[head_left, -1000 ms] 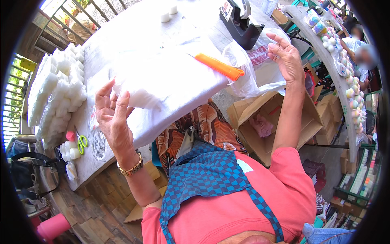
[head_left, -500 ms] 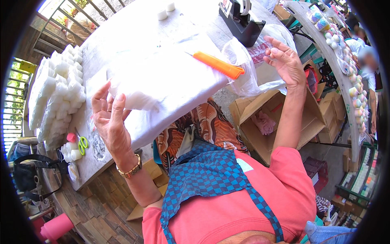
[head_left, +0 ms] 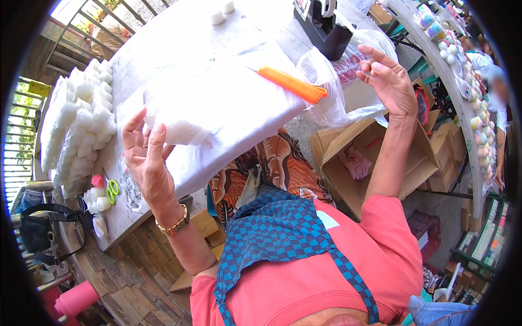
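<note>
My left hand (head_left: 148,155) is raised at the table's near left edge. Its thumb and fingers are spread, with nothing visible between them. Beside its fingertips lies a white, translucent plastic-wrapped bundle (head_left: 182,127), its outline lost in glare. Up on the right, my right hand (head_left: 390,89) hovers near a crumpled clear plastic bag (head_left: 331,103). Its thumb and fingers curl together; whatever is between the tips is too small to make out. An orange box cutter (head_left: 293,85) rests on the white cloth (head_left: 234,127), blade towards the far left. Behind it stands a black tape dispenser (head_left: 329,38).
White wrapped rolls (head_left: 81,119) are stacked on the left, beyond green-handled scissors (head_left: 112,190). An open cardboard box (head_left: 402,174) sits below my right forearm. Colourful small goods (head_left: 478,119) line another table at right, where a person (head_left: 497,92) is.
My right hand has shifted slightly right, its thumb and fingers drawing closer together. My left hand stays nearly in place. The view has tilted a little.
</note>
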`<state>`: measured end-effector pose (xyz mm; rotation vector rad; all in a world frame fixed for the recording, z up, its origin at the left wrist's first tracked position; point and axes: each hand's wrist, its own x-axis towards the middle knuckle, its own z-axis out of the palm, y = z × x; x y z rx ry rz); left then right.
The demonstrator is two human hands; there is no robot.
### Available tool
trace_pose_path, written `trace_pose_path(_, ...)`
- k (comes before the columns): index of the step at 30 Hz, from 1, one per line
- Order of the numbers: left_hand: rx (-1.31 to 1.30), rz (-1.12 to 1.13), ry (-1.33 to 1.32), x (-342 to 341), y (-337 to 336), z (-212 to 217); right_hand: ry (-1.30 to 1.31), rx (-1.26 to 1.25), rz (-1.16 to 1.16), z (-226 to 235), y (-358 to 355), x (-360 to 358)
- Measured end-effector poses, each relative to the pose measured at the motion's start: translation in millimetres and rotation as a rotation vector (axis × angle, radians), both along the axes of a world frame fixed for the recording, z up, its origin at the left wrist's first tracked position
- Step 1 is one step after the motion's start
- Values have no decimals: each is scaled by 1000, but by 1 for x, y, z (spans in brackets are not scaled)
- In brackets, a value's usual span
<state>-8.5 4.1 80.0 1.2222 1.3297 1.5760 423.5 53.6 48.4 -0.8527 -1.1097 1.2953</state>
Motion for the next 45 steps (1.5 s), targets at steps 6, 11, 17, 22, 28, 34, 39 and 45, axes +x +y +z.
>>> trace_pose_path(6,-24,-13,37,-1,0,0,-89,-27,-31,-35,3,5)
trace_pose_path(11,-23,7,64,2,1,2,15,83,62,-32,9,-3)
trace_pose_path(17,-32,1,83,2,1,3,-103,162,104,-39,17,8)
trace_pose_path(22,-39,0,89,3,2,3,-448,197,-23,-34,18,19)
trace_pose_path(28,-43,-6,62,4,1,5,-741,104,-127,-19,14,22)
trace_pose_path(34,46,9,232,-2,4,-3,-664,0,-52,-14,-6,30)
trace_pose_path(39,159,151,316,18,-6,-15,-182,-46,229,4,-22,-21)
trace_pose_path(45,399,218,426,28,-1,-32,80,-263,564,47,-12,-110)
